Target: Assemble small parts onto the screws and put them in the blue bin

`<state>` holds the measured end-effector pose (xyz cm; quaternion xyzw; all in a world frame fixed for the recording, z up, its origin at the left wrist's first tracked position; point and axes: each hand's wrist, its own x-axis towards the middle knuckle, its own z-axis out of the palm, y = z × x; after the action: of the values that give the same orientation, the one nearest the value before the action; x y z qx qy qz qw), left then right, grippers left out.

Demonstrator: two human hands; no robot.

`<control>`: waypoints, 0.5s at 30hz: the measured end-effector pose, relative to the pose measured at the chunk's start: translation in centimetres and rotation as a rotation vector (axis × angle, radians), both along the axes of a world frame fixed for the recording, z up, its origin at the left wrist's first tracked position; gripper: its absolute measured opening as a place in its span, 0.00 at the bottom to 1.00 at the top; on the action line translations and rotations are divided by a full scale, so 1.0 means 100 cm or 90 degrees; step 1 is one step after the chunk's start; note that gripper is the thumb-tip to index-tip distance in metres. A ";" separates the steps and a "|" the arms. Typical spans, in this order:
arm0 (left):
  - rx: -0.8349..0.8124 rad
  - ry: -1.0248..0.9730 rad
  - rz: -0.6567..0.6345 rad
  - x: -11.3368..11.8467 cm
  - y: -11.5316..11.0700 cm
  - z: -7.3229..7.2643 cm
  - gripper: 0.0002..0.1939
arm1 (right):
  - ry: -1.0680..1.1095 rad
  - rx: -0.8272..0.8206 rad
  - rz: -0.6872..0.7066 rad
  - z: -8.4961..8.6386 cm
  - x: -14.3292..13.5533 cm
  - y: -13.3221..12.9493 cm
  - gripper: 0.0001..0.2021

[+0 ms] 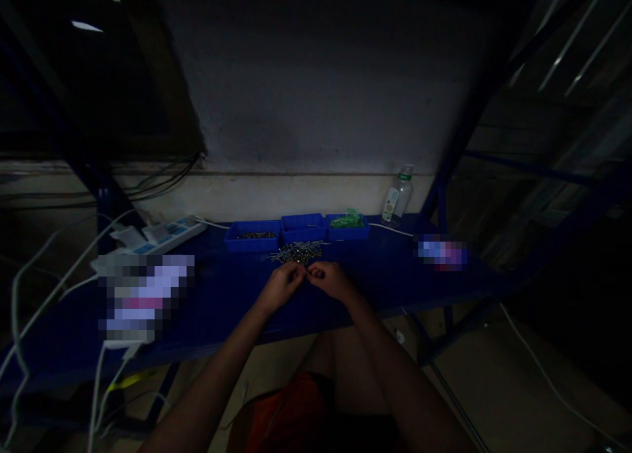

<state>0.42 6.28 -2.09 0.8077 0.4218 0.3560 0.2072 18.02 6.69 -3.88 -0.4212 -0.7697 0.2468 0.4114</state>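
Note:
My left hand (287,282) and my right hand (328,278) are close together over the near part of the blue table (217,308). The fingers of each are pinched, and whatever small piece lies in them is too dark to make out. Right beyond my fingertips is a loose pile of screws (299,250), silvery and brassy. Behind the pile stand a blue bin (253,245) with small brass-coloured parts, a middle blue bin (303,234) whose contents are hard to see, and a third blue bin (363,232) holding green plastic (348,220).
A clear bottle (397,199) stands at the back right by the wall. To the left lies a white power strip (170,236) with plugs and cables. Blurred-out objects lie at the table's left and right. Blue metal posts (442,199) rise at both sides.

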 end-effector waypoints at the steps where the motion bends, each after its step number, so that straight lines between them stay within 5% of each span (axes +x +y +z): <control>1: 0.005 0.007 0.001 0.000 0.000 0.001 0.11 | -0.007 -0.001 -0.001 0.000 0.000 0.000 0.06; 15: 0.020 0.013 0.021 0.005 -0.004 0.005 0.13 | 0.089 -0.002 -0.045 0.006 0.002 0.001 0.12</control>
<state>0.91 5.86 -1.63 0.8075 0.4316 0.3574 0.1842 18.21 6.80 -3.28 -0.4303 -0.7234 0.2625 0.4719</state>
